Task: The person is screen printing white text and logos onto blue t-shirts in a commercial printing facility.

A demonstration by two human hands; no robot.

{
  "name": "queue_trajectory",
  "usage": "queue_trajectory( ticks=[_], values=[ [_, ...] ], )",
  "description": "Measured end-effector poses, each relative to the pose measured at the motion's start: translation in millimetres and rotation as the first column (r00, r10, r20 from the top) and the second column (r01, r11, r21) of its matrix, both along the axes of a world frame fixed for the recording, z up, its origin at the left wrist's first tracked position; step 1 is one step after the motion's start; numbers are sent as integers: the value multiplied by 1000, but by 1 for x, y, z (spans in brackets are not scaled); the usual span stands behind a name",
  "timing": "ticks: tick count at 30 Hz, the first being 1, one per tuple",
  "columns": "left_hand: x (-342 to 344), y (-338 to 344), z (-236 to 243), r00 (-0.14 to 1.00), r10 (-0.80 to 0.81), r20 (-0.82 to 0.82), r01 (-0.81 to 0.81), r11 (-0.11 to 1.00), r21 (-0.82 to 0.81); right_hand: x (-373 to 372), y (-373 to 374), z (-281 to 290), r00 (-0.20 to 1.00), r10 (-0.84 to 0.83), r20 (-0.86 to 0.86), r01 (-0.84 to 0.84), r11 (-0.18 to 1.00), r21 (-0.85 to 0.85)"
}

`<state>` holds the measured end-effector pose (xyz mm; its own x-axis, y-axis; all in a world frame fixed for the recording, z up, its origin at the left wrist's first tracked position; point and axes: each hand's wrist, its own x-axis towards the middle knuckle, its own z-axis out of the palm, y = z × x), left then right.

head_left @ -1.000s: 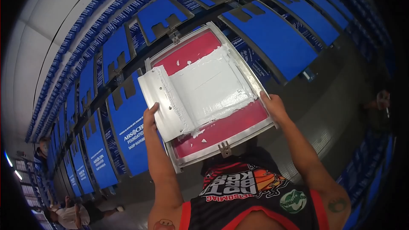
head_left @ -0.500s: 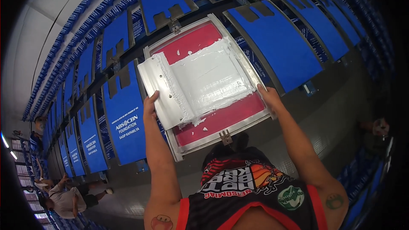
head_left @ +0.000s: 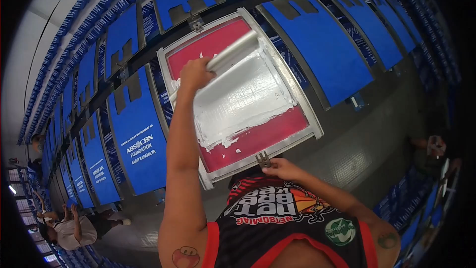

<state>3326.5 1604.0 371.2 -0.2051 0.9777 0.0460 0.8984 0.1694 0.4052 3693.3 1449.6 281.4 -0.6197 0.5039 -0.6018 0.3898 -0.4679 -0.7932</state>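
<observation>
A silk-screen frame [head_left: 287, 143] with pale metal rims and red mesh [head_left: 196, 44] lies before me. Thick white ink [head_left: 243, 97] coats its middle, with ragged edges and small blobs on the red. My left hand [head_left: 197, 73] is closed round a long silver squeegee [head_left: 233, 51], which slants across the far part of the inked area. The squeegee's lower edge is partly hidden by my hand and forearm. At the frame's near rim, my right hand [head_left: 283, 170] pinches a small pronged metal clamp [head_left: 263, 160].
Blue printed panels [head_left: 317, 44] on dark boards stand in rows to both sides and beyond. A dark walkway [head_left: 342, 144] runs on the near side. A person in a light shirt [head_left: 77, 232] is at the lower left; another person's hand [head_left: 421, 143] shows at far right.
The squeegee has turned from the frame's left side to a slant across its far part, carried by my left hand. My right hand has left the right rim for the near clamp.
</observation>
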Motion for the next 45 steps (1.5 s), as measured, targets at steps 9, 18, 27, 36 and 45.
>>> queue_trajectory(
  ticks=[9, 18, 27, 36, 45],
  values=[
    [84, -77, -79, 982, -29, -187, 100, 919, 383, -6, 7, 14, 968, 46, 248, -74, 991, 108],
    [112, -127, -6, 996, -85, 17, 86, 994, -61, -6, 54, 41, 639, 493, 591, -753, 557, 350],
    [93, -134, -33, 990, -82, -117, 45, 957, -288, -40, 196, 77, 543, 239, 805, -836, 72, 543],
    [-40, -125, -105, 883, 211, -419, -240, 971, -18, -155, 260, 11, 831, 48, 555, -551, -69, 832],
    [51, -214, -51, 938, -75, -338, -66, 920, -387, -70, 179, 17, 779, 249, 576, -603, 45, 796]
  ],
)
